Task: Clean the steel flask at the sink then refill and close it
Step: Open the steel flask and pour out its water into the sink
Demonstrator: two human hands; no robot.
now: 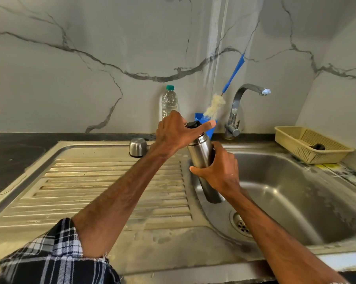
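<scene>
The steel flask (200,153) is held tilted over the left edge of the sink basin (296,191). My right hand (220,171) grips its body at the middle. My left hand (173,130) sits on top of the flask, fingers curled round its black stopper (192,124), thumb stretched out to the right. The flask's steel cup lid (138,147) stands upside down on the drainboard, behind my left forearm. The flask's base hangs inside the basin.
A tap (244,103) stands behind the basin, spout turned right, no water running. A blue holder (211,131) with a blue-handled bottle brush (216,103) and a clear water bottle (169,102) stand at the wall. A beige basket (292,138) sits at right. Drain (241,224) below.
</scene>
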